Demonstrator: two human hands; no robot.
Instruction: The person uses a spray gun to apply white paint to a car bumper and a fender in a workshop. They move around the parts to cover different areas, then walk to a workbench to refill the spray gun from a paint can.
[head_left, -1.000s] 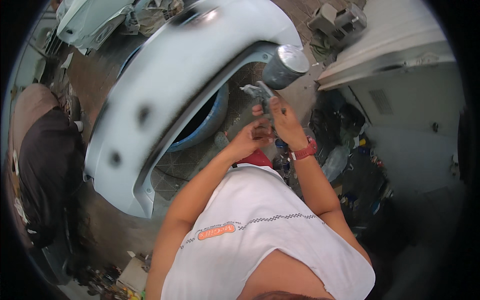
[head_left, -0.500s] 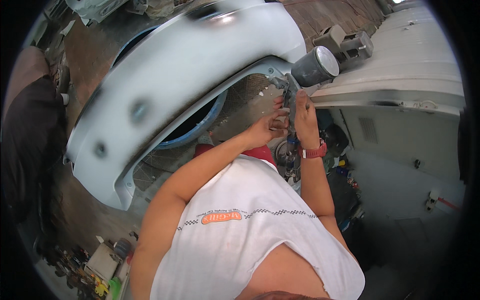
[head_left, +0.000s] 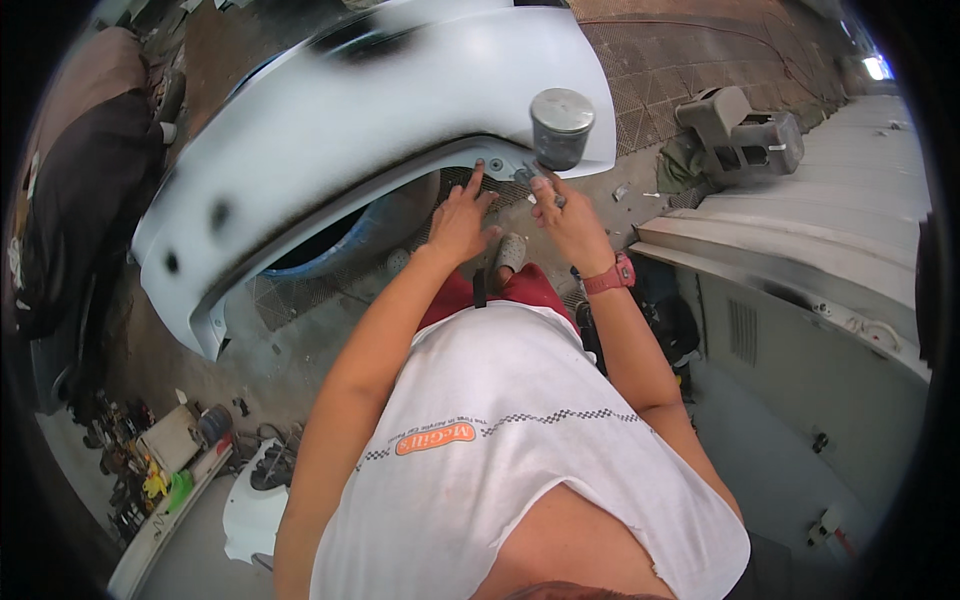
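A curved white car body panel point(head_left: 400, 90), like a bumper, with blurred dark patches lies across a blue round drum point(head_left: 310, 262). My right hand point(head_left: 572, 225) is wrapped round a spray gun point(head_left: 524, 176), whose grey paint cup point(head_left: 562, 128) stands on top, over the panel's right end. My left hand point(head_left: 463, 228) holds nothing; its index finger stretches to the panel's near lip, beside a small round hole, and its other fingers are apart. The fingertip looks in contact with the lip.
Right of me stands a whitish panelled body point(head_left: 830, 210) with a long ledge. A grey plastic housing point(head_left: 740, 135) lies beyond it. At the left, dark cloth point(head_left: 85, 190) covers something bulky. A cluttered bench with tools point(head_left: 150, 470) stands at the lower left.
My right hand has raised the spray gun and moved it left, over the panel's end. My left hand has left the gun and reached left to the panel's lip. The view has shifted too.
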